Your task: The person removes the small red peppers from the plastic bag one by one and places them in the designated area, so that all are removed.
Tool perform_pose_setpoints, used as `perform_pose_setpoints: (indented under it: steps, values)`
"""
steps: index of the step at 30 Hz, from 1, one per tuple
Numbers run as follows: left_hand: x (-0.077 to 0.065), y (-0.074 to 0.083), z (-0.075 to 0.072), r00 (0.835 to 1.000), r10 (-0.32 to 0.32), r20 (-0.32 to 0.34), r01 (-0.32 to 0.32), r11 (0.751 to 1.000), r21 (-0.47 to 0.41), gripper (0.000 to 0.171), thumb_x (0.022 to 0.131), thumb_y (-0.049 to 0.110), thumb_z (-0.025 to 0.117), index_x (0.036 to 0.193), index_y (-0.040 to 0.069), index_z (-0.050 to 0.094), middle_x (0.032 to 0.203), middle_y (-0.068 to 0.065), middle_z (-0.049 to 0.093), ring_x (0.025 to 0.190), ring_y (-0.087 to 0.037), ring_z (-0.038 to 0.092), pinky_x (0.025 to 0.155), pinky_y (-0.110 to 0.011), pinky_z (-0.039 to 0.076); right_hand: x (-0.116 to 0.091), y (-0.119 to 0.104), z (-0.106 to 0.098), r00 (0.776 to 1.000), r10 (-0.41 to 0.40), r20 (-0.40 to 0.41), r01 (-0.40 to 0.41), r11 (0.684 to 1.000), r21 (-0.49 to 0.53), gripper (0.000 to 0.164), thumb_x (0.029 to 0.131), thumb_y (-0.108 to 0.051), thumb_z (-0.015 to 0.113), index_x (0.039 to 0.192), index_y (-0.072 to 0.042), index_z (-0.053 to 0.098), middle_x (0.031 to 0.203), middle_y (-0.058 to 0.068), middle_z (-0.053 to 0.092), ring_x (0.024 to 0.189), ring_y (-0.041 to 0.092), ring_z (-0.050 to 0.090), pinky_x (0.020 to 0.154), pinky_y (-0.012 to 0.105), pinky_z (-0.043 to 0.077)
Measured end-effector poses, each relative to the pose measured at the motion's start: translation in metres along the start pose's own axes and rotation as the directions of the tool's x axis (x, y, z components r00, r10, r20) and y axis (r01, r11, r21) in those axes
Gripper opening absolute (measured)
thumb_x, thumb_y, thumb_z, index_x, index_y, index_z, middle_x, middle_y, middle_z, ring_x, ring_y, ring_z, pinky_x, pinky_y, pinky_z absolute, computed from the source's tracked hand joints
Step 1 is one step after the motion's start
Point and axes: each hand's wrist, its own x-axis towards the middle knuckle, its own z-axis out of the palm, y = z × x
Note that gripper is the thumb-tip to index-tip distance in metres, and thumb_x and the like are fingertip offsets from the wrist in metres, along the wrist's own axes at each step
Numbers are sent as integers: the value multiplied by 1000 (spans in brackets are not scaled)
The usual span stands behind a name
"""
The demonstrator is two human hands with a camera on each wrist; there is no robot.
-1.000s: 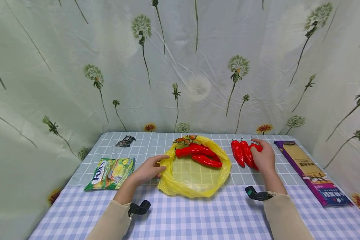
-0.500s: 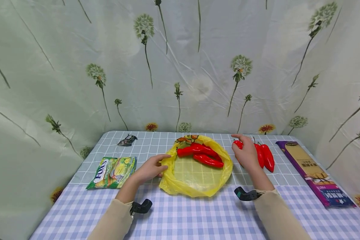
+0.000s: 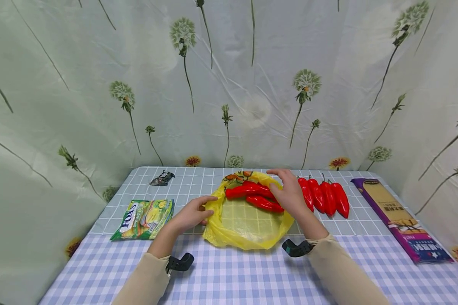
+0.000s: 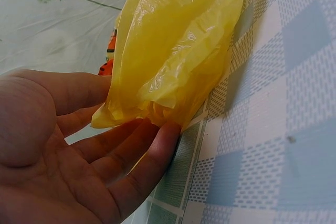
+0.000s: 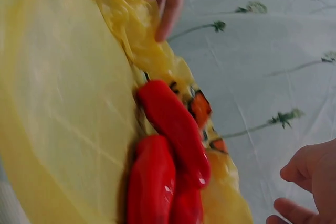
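A yellow plastic bag (image 3: 244,242) lies with its mouth spread wide on the table. Several glossy red chili peppers (image 3: 265,203) rest inside it, towards the back; they also show in the right wrist view as red peppers (image 5: 178,124). My left hand (image 3: 192,215) grips the bag's left rim, the thumb on one side of the plastic and the fingers (image 4: 152,166) on the other. My right hand (image 3: 289,192) hovers at the bag's right rim, fingers loosely spread and holding nothing. More red peppers (image 3: 329,199) lie in a row right of it, the leftmost partly hidden.
A green Fox's candy packet (image 3: 143,220) lies left of the left forearm. Behind it sits a small black wrapper (image 3: 162,178). A long purple and tan package (image 3: 400,220) lies along the right side. A dandelion-print curtain (image 3: 229,84) hangs behind the table.
My right hand has moved left from the row of peppers to the bag's right rim, with nothing in it. The left hand keeps its grip on the bag. The view shifted slightly.
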Motion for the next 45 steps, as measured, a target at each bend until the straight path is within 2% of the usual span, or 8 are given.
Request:
perform_pose_setpoints:
  steps: [5, 9, 17, 23, 34, 45]
  values:
    - [0, 0, 0, 1000, -8, -2, 8, 1000, 2, 46, 99, 11, 58, 144, 13, 52, 143, -15, 53, 86, -16, 59, 70, -29, 58, 0, -9, 13, 999, -48, 9, 48, 998, 46, 34, 93, -8, 63, 127, -12, 63, 136, 12, 57, 127, 35, 52, 107, 54, 48]
    - [1, -1, 0, 1000, -8, 3, 8, 1000, 1, 46, 99, 11, 58, 145, 13, 52, 142, -15, 53, 85, -16, 59, 70, -28, 58, 0, -14, 22, 998, -50, 47, 47, 998, 51, 35, 93, -8, 63, 127, -11, 63, 133, 14, 58, 124, 36, 55, 103, 52, 51]
    - [1, -2, -1, 1000, -1, 10, 1, 1000, -6, 46, 99, 11, 58, 145, 12, 52, 143, -16, 53, 86, -15, 59, 70, -29, 58, 4, -18, 35, 986, -68, 153, 67, 998, 16, 37, 94, -12, 63, 131, -11, 62, 134, 12, 61, 123, 32, 56, 106, 48, 49]
    - [1, -2, -1, 1000, -2, 8, 2, 1000, -3, 46, 99, 12, 58, 145, 13, 52, 140, -16, 54, 84, -15, 58, 69, -28, 57, 9, -20, 42, 975, -94, 203, 98, 995, -8, 39, 93, -12, 65, 132, -10, 63, 137, 11, 61, 130, 32, 53, 112, 49, 44]
    - [0, -2, 0, 1000, 9, 2, -9, 1000, -7, 47, 99, 10, 58, 145, 12, 52, 144, -17, 52, 89, -15, 60, 71, -29, 59, 17, -17, 53, 968, -85, 237, 101, 993, -57, 39, 92, -12, 67, 131, -11, 64, 137, 10, 62, 129, 31, 54, 111, 47, 45]
    - [1, -4, 1, 1000, 23, 4, -23, 1000, 5, 47, 99, 10, 58, 145, 12, 52, 139, -17, 55, 84, -15, 59, 69, -28, 58, 18, -15, 60, 962, -45, 268, 87, 985, -147, 38, 91, -12, 69, 130, -15, 66, 137, 8, 62, 128, 31, 53, 113, 48, 42]
